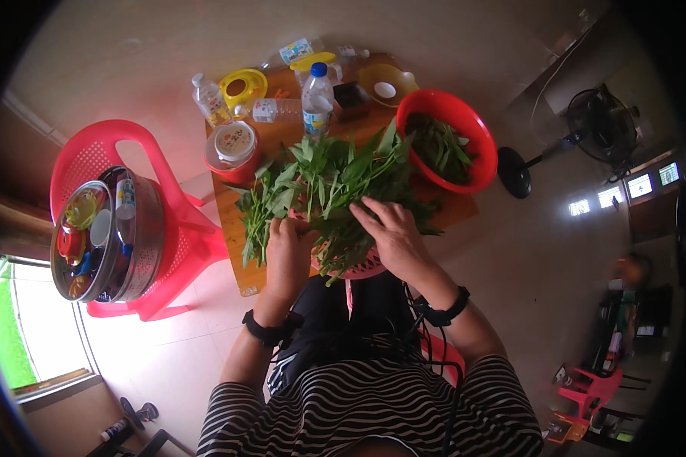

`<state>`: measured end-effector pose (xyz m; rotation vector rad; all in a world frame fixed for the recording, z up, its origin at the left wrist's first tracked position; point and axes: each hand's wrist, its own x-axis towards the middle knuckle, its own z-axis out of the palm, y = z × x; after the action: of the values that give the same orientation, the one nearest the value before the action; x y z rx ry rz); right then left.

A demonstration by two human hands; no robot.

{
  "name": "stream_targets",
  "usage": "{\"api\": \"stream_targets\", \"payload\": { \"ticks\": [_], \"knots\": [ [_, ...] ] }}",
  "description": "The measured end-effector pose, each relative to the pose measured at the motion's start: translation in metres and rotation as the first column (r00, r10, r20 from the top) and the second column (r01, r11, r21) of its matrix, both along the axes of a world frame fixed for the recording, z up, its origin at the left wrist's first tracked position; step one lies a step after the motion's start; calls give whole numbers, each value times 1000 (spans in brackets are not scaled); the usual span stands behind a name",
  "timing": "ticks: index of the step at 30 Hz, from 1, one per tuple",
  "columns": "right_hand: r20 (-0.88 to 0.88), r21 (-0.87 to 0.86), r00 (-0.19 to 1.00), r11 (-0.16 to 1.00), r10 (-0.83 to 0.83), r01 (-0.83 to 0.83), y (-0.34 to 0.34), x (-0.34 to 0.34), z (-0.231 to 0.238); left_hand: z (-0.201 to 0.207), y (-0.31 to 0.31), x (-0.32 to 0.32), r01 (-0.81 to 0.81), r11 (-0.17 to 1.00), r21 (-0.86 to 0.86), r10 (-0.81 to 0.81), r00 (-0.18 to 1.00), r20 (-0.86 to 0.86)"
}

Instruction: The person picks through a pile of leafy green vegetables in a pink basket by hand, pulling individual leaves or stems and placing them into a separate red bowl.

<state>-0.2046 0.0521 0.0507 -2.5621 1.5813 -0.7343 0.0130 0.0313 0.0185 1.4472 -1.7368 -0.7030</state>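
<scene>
A large heap of long-leaved green vegetables lies before me, over a pink perforated basket at the table's near edge. At the left of the heap, my left hand is closed with its fingertips pinched among the stems; which stems it grips is partly hidden. My right hand lies on the right side of the heap, its fingers stretched out and touching the leaves. Beyond it, a tilted red basin holds more loose green leaves. Both wrists wear black bands.
On the wooden table stand a blue-capped bottle, a lidded tub in a red bowl, a yellow lid and several lying bottles. A pink chair with metal pots is left; a standing fan is right.
</scene>
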Motion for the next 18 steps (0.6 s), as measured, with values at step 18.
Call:
{"api": "stream_targets", "payload": {
  "ticks": [18],
  "knots": [
    [462, 400, 869, 916, -176, -27, -6, 30, -18, 0, -2, 24, 188, 856, 482, 240, 681, -691]
  ]
}}
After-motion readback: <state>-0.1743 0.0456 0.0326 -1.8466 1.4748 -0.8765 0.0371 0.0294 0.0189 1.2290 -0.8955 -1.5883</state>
